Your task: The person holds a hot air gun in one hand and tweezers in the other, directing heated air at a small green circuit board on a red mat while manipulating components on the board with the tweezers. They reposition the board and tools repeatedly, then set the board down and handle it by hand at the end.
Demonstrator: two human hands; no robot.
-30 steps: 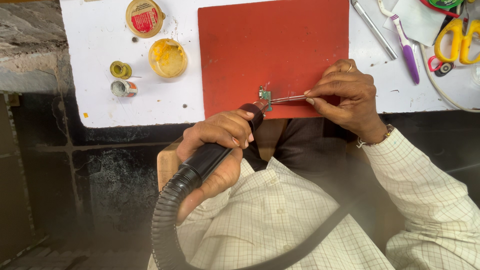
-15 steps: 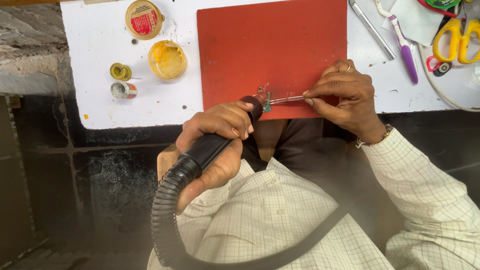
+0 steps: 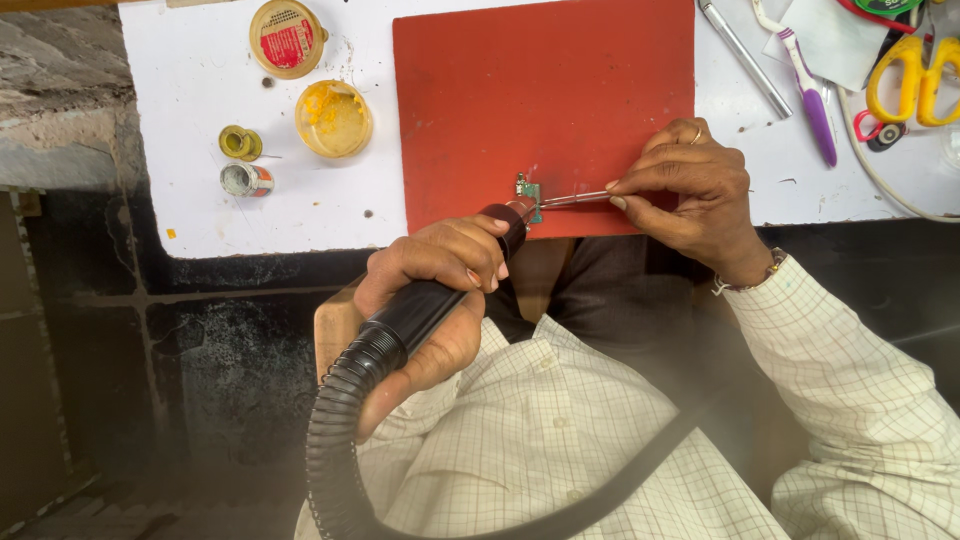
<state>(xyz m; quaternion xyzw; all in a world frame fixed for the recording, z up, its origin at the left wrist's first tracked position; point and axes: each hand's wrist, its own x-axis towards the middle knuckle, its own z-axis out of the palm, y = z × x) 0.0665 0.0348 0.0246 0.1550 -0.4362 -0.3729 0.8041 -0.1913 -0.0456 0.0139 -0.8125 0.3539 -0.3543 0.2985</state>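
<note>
on the red mat (image 3: pixel 560 90), our left hand (image 3: pixel 440 290) grips the hot-air handpiece (image 3: pixel 430 300), right hand (image 3: pixel 690 190) pinches tweezers (image 3: pixel 575 199); lingering heat could scorch the small board (image 3: pixel 528 192).

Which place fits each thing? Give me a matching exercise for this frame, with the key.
Things:
1. small green board
2. black hot-air handle
3. tweezers
4. yellow scissors

Places:
A. in the left hand
B. far right of the white table
C. near edge of the red mat
D. in the right hand

Pairs: 1-C, 2-A, 3-D, 4-B
</note>
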